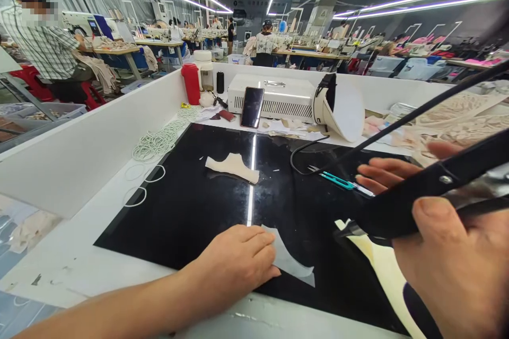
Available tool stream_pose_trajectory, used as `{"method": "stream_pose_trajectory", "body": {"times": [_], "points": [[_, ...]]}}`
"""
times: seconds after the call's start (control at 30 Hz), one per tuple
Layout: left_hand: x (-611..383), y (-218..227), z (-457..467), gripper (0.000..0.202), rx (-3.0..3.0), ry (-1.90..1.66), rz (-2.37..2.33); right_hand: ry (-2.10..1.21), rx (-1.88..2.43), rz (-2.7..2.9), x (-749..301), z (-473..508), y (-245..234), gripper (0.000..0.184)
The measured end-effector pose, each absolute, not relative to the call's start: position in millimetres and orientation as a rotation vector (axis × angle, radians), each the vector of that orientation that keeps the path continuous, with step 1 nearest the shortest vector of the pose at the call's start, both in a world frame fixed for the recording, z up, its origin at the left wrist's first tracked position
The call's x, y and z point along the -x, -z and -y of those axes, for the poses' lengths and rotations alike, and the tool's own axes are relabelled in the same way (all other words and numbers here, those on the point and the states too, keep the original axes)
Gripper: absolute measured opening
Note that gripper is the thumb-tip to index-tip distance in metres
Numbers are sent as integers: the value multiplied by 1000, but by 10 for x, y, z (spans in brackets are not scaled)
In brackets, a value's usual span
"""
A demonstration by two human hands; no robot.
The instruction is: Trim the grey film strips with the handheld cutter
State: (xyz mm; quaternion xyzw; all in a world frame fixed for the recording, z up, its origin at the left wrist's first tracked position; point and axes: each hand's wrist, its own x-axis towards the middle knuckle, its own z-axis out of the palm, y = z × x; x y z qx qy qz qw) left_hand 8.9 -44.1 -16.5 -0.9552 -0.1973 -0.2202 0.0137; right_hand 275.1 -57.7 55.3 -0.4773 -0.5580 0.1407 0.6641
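Note:
My left hand [242, 259] rests on the near part of the black mat [178, 190], its fingers curled together over the left end of a thin translucent white cut piece [288, 257]. My right hand [449, 254] is wrapped round a black corded hand tool [397, 206] with a narrow dark tip; its exact kind is not clear. Below that tip lies a long cream strip [377, 262], partly hidden by the right hand. Farther back on the mat is a curved beige fabric piece [233, 167]. Turquoise thread snips [338, 180] lie left of my right fingers.
White loops [155, 143] are heaped at the left. At the back stand a red cup [191, 83], a phone [252, 107] and a white vented box [274, 95] with a cone-shaped nozzle [342, 111]. A black cable [292, 161] crosses the mat. Beige fabric [457, 111] piles up at right.

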Motion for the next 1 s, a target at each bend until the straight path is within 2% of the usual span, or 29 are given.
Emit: {"method": "stream_pose_trajectory", "body": {"times": [0.07,0.17,0.2,0.3,0.37,0.67,1.0], "points": [[-85,165,447,26,2985,679,621,-383,1024,1116,-2586,500,-646,50],[-87,168,457,24,3000,708,629,-465,951,1117,-2424,460,-675,71],[-89,169,461,23,3004,723,633,-493,932,1127,-2376,459,-669,71],[-99,168,473,21,3005,768,643,-548,890,1115,-2213,461,-634,50],[-107,167,478,22,3001,801,650,-569,850,1118,-2102,451,-603,43],[-120,177,484,29,2983,861,652,-599,777,1106,-1892,382,-455,45],[-104,177,503,27,3022,802,672,-557,818,1115,-1905,355,-393,46]]}}
